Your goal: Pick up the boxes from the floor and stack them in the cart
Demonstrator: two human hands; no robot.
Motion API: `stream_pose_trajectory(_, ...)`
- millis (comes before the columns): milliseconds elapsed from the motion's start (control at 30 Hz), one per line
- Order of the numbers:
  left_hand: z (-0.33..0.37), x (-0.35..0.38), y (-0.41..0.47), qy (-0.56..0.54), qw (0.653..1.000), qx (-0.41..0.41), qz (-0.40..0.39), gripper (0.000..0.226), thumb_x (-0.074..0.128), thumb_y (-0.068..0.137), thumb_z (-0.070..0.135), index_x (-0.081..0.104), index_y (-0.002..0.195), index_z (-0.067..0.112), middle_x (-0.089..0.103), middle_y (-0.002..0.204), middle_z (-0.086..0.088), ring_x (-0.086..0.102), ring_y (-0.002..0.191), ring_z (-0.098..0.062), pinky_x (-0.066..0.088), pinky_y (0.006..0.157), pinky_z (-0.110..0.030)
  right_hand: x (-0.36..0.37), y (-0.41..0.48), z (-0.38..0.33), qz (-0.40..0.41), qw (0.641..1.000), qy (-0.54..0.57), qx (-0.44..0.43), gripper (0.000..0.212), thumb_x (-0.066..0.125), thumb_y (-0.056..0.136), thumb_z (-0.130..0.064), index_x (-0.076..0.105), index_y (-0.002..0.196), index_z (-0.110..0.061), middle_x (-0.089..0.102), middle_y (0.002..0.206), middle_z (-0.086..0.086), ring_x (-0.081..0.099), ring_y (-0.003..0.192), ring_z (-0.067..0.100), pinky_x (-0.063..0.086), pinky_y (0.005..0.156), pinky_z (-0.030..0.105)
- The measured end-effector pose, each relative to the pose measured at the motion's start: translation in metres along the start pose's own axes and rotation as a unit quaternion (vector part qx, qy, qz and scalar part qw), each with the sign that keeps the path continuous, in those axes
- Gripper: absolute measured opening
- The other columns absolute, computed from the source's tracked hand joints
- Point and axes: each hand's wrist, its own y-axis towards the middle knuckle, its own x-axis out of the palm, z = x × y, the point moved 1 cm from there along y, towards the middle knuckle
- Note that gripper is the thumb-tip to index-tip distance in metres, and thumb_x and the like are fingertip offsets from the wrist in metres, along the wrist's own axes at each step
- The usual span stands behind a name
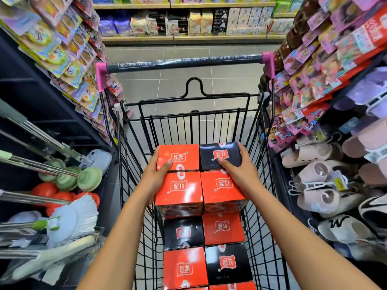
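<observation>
A black wire shopping cart [134, 164] stands in front of me with several red and black boxes stacked inside. On the upper layer at the far end sit a red box [182, 152] and a black box [219, 152] side by side. My left hand [156, 176] grips the red box's left side, thumb on top. My right hand [240, 172] grips the black box's right side, thumb on its near edge. Two more red boxes [180, 190] lie just in front of them. A lower layer of boxes [224, 229] shows nearer to me.
The cart handle [184, 61] with pink ends is at the far side. Mops and plungers [69, 176] fill the left rack. Slippers [320, 155] and hanging packets [314, 65] line the right. Grey tiled floor [167, 80] and a product shelf lie beyond.
</observation>
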Motion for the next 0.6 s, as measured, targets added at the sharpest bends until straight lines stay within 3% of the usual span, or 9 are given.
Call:
stream_pose_trajectory(167, -0.004, 0.009, -0.001, 0.024, 0.999, -0.004, 0.021, 0.060, 0.048, 0.098, 0.034, 0.013, 0.145, 0.049, 0.058, 0.108, 0.006, 0.068, 0.079, -0.020, 0.053, 0.052, -0.028, 0.001, 0.001, 0.000, -0.011, 1.000, 0.000, -0.014, 0.089, 0.070, 0.075, -0.059, 0.019, 0.146, -0.044, 0.052, 0.138, 0.004, 0.055, 0.118, 0.028, 0.046, 0.099, 0.050)
stream_pose_trajectory(300, 0.000, 0.007, -0.003, 0.054, 0.998, -0.003, 0.027, 0.061, 0.049, 0.096, 0.040, 0.014, 0.145, 0.048, 0.058, 0.110, 0.005, 0.068, 0.083, -0.021, 0.053, 0.059, -0.030, -0.001, 0.001, 0.001, -0.014, 0.998, 0.055, -0.005, 0.079, 0.075, 0.076, -0.047, 0.032, 0.141, -0.037, 0.057, 0.130, 0.001, 0.061, 0.110, 0.024, 0.050, 0.095, 0.048)
stream_pose_trajectory(400, 0.002, 0.006, -0.005, 0.093, 0.995, -0.007, 0.031, 0.054, 0.050, 0.094, 0.046, 0.026, 0.142, 0.038, 0.063, 0.105, 0.004, 0.069, 0.080, -0.019, 0.053, 0.059, -0.029, -0.004, 0.001, 0.003, -0.024, 0.997, 0.069, 0.020, 0.061, 0.076, 0.076, -0.045, 0.044, 0.127, -0.031, 0.061, 0.123, -0.001, 0.064, 0.103, 0.021, 0.052, 0.092, 0.046)
stream_pose_trajectory(500, 0.009, 0.006, -0.008, 0.133, 0.991, -0.007, 0.028, 0.047, 0.050, 0.093, 0.048, 0.038, 0.135, 0.028, 0.066, 0.105, 0.002, 0.069, 0.081, -0.017, 0.052, 0.063, -0.029, -0.011, -0.005, -0.001, -0.030, 0.999, 0.016, 0.025, 0.072, 0.074, 0.076, -0.050, 0.040, 0.135, -0.025, 0.057, 0.116, -0.005, 0.061, 0.100, 0.017, 0.050, 0.080, 0.032)
stream_pose_trajectory(600, 0.019, 0.010, -0.019, 0.146, 0.989, -0.007, 0.021, 0.040, 0.052, 0.093, 0.047, 0.042, 0.124, 0.025, 0.066, 0.113, -0.003, 0.068, 0.084, -0.018, 0.054, 0.076, -0.036, -0.021, -0.018, -0.006, -0.026, 0.999, -0.029, 0.038, 0.077, 0.073, 0.078, -0.050, 0.037, 0.138, -0.018, 0.057, 0.128, 0.006, 0.060, 0.108, 0.025, 0.046, 0.083, 0.031)
